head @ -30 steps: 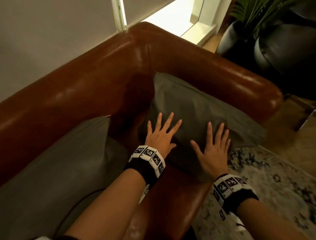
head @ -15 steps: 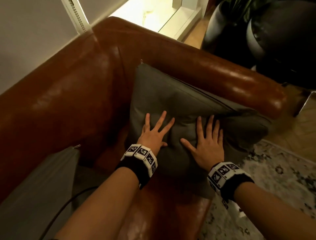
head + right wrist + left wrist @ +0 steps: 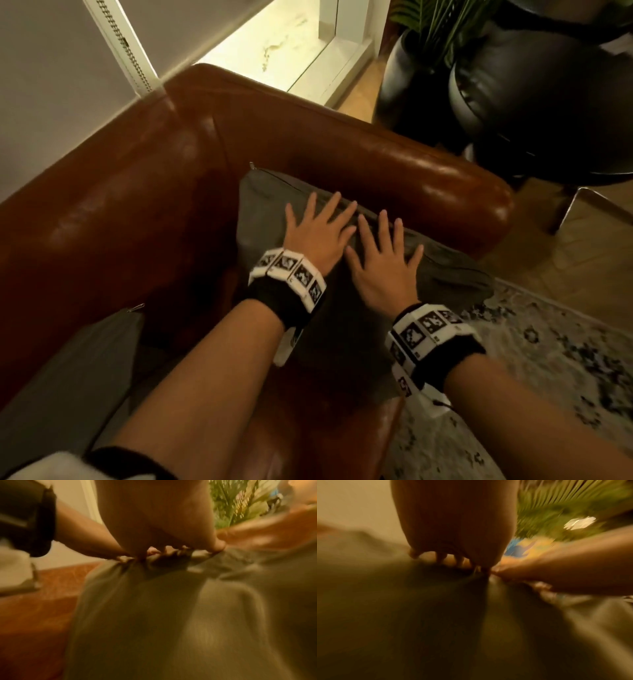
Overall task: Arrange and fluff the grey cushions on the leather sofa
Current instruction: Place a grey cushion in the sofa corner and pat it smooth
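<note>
A grey cushion (image 3: 346, 335) leans in the corner of the brown leather sofa (image 3: 144, 212), against its armrest (image 3: 428, 185). Both my hands lie flat on the cushion's upper part with fingers spread and straight. My left hand (image 3: 317, 228) presses near the top edge; my right hand (image 3: 383, 257) presses just beside it, thumbs nearly touching. A second grey cushion (image 3: 68, 377) leans against the sofa back at lower left. Both wrist views are blurred; they show the grey cushion fabric (image 3: 154, 615) under each palm.
A black leather chair (image 3: 548, 102) and a potted plant (image 3: 435, 27) stand beyond the armrest. A patterned rug (image 3: 531, 359) covers the floor on the right. A grey wall (image 3: 51, 85) and a lit window sill (image 3: 274, 51) lie behind the sofa.
Both hands have slid up the cushion toward its top edge and come closer together. The cushion is pressed flatter against the armrest.
</note>
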Available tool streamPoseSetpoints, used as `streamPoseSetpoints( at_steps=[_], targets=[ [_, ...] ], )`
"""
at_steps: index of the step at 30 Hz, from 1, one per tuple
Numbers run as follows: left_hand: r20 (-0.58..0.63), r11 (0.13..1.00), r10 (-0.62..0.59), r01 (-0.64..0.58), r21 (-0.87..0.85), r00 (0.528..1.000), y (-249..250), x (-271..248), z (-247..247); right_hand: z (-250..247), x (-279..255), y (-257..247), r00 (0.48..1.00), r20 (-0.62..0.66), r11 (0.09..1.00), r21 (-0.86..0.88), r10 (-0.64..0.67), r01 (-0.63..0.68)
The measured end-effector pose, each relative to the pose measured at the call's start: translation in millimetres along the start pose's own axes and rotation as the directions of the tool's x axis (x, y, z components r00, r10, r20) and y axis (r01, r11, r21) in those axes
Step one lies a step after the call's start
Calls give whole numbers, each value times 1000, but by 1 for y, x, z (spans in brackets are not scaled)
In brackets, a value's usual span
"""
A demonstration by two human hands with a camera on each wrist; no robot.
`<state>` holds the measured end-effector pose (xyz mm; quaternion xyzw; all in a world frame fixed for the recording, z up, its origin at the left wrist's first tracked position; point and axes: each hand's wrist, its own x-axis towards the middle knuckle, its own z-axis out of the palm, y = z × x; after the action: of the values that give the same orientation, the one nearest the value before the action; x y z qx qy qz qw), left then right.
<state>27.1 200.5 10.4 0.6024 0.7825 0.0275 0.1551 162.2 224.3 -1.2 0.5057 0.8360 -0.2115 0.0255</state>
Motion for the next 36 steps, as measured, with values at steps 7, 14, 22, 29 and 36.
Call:
streamPoseSetpoints(
  at_steps=[7, 14, 22, 29, 36],
  targets=[
    [187, 982, -129, 98, 164, 974, -7, -4, 55, 47, -1, 11, 968, 234, 990, -125, 87, -59],
    [137, 983, -179, 171, 65, 974, -49, 13, 22, 12, 1, 70, 986, 130, 988, -123, 106, -90],
    [-238, 818, -574, 538, -205, 783, -71, 3, 11, -6, -15, 101, 963, -138, 969, -51, 231, -240],
    [-127, 642, -667, 481, -597, 734, -87, -6, -8, -22, -47, 133, 765, 105, 403, 800, 636, -445],
    [40, 524, -712, 568, -634, 701, -106, -9, -7, -14, -52, 138, 801, 54, 392, 851, 596, -350]
  ],
)
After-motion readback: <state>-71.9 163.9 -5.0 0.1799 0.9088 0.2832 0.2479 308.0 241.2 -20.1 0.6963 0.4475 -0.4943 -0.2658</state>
